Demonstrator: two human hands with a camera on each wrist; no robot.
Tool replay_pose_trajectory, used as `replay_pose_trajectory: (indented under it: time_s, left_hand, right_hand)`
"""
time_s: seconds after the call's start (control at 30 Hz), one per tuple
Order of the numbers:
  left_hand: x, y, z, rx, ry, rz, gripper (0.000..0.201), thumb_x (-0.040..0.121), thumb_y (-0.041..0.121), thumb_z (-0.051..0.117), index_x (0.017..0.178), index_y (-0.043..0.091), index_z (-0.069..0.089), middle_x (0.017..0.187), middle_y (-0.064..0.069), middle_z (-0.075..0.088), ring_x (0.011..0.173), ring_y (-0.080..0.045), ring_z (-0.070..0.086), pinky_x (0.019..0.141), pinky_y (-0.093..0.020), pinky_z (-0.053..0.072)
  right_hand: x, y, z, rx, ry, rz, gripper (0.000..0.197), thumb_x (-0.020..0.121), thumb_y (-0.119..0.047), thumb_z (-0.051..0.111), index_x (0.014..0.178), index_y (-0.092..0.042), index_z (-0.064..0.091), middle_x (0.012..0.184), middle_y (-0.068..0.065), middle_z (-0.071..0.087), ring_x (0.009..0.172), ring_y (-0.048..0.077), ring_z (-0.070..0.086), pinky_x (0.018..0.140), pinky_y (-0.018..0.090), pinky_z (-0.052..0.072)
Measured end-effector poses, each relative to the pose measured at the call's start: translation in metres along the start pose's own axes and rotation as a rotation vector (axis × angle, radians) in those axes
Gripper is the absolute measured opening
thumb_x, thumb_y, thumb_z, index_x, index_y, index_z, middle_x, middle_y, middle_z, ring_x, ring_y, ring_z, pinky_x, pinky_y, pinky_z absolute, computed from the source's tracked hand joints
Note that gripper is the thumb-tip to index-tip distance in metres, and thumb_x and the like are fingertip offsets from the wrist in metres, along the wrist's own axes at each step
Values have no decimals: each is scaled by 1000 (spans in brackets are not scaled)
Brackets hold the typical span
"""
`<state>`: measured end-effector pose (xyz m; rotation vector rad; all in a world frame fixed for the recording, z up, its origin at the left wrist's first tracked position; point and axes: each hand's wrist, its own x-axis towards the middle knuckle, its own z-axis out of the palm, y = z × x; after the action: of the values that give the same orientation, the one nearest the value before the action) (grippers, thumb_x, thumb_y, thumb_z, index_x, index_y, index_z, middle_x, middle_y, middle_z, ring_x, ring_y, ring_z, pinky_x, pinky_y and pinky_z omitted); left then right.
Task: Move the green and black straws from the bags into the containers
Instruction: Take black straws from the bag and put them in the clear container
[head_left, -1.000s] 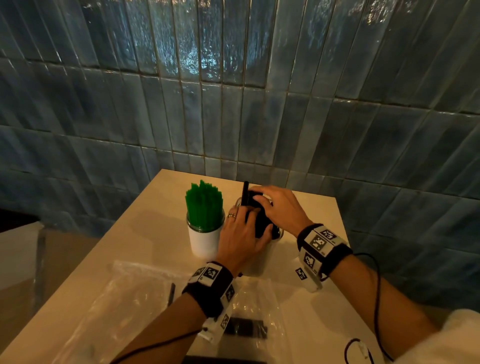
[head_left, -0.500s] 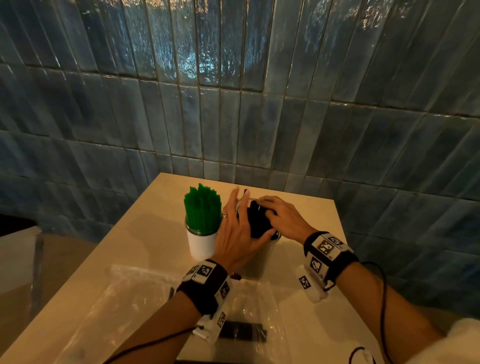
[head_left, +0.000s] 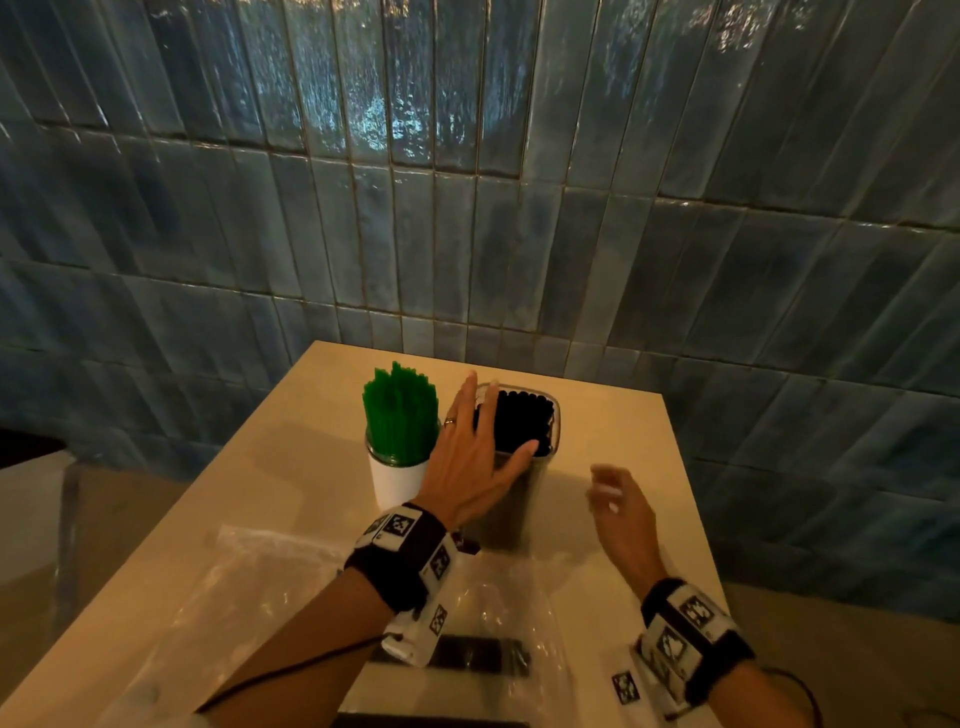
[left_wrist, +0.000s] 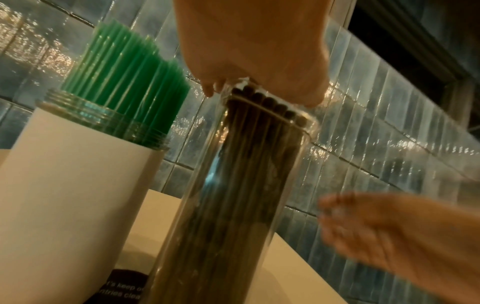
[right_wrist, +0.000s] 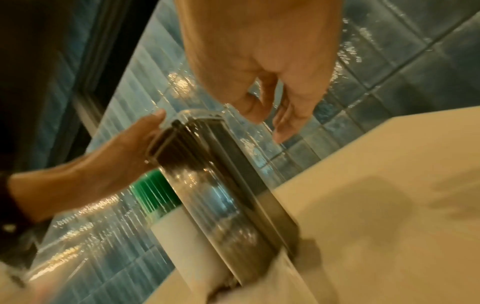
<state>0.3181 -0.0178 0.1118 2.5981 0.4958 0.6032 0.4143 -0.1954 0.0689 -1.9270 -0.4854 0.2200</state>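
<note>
Green plastic straws (head_left: 400, 410) and black straws (head_left: 522, 422) in two containers, two clear bags (head_left: 249, 597), flat left hand (head_left: 470, 457) touching, right hand (head_left: 621, 512) loose, beige table (head_left: 613, 436), blue tiled wall (head_left: 467, 182).

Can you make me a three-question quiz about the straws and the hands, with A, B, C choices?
1. Where do the green straws stand?
A. In the white container
B. Flat on the table
C. In the right hand

2. What colour are the straws in the clear container?
A. Red
B. Black
C. Yellow

3. What is the left hand doing?
A. Making a fist in the air
B. Pinching a green straw
C. Lying with straight fingers on the clear container's top

Answers: 1 A, the green straws poke up out of the white container. 2 B, the black straws fill the clear one. 3 C, flat fingers and thumb rest at its rim.
</note>
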Motion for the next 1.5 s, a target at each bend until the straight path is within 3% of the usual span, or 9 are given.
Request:
replay_pose_trajectory:
  time_s: [0.2, 0.33, 0.53, 0.67, 0.83, 0.9, 1.03, 1.23, 1.5]
  left_hand:
    - [-70, 4, 6, -15, 24, 166, 69, 86, 56, 45, 144, 25, 22, 153, -6, 12, 138, -19, 14, 110, -42, 21]
    - [-146, 8, 9, -21, -423, 131, 51, 86, 55, 46, 133, 38, 34, 143, 10, 24, 128, -5, 25, 109, -31, 32]
    - [-214, -11, 24, 289, -1033, -30, 66, 90, 40, 53, 143, 16, 23, 148, -7, 23, 136, -25, 23, 111, -41, 26]
    - [-221, -17, 27, 317, -1005, -12, 66, 92, 34, 53, 146, 17, 20, 151, -5, 24, 139, -25, 19, 112, -41, 24]
    - [-233, -22, 32, 300, -983, -15, 72, 94, 35, 49, 149, 19, 6, 157, -2, -5, 143, -24, 8, 115, -41, 19]
    - [-240, -20, 34, 328, -960, -32, 71, 95, 36, 45, 149, 18, 3, 157, -5, -8, 143, -27, 6, 115, -42, 15]
    - [-242, -15, 34, 393, -977, -19, 68, 98, 35, 39, 149, 14, 0, 156, -10, -1, 143, -29, 4, 116, -43, 7]
    - [-242, -19, 37, 290, -916, -100, 63, 96, 32, 45, 148, 20, 12, 157, -1, 3, 143, -21, 10, 116, -38, 14]
    - [-240, -23, 29, 235, -785, -99, 65, 94, 38, 46, 147, 23, 12, 156, 3, 10, 144, -20, 6, 116, -38, 4]
  right_hand:
    - [-60, 68, -7, 95, -329, 361, 23, 72, 7, 65, 84, -13, 66, 73, 9, 64, 65, 23, 59, 62, 29, 47]
    - [-82, 71, -2, 84, -496, 533, 20, 72, 5, 67, 87, -7, 67, 77, 9, 67, 62, 16, 65, 57, 24, 50]
    - [-94, 56, 6, 23, -670, 694, 22, 87, 5, 54, 107, 2, 62, 87, 16, 69, 58, 17, 68, 52, 23, 52]
    - [-99, 46, 16, -186, -717, 495, 16, 86, -6, 62, 102, -7, 63, 81, 5, 68, 56, 11, 65, 53, 21, 52]
    - [-98, 39, 32, -491, -717, -13, 43, 78, -31, 73, 118, -23, 58, 116, -3, 51, 105, 12, 51, 93, 21, 42]
    - [-98, 33, 36, -507, -803, -111, 42, 82, -32, 69, 121, -20, 57, 120, -2, 49, 108, 12, 47, 91, 15, 36]
    - [-95, 26, 43, -425, -913, -51, 33, 85, -32, 66, 114, -16, 59, 117, -1, 55, 101, 7, 47, 78, 8, 32]
    - [-87, 31, 49, -562, -1017, -49, 54, 71, -44, 76, 117, -23, 57, 124, 0, 50, 110, 15, 44, 96, 30, 37]
    - [-88, 28, 55, -727, -1087, -23, 78, 71, -35, 78, 137, -23, 39, 144, 3, 26, 131, 23, 26, 112, 37, 24]
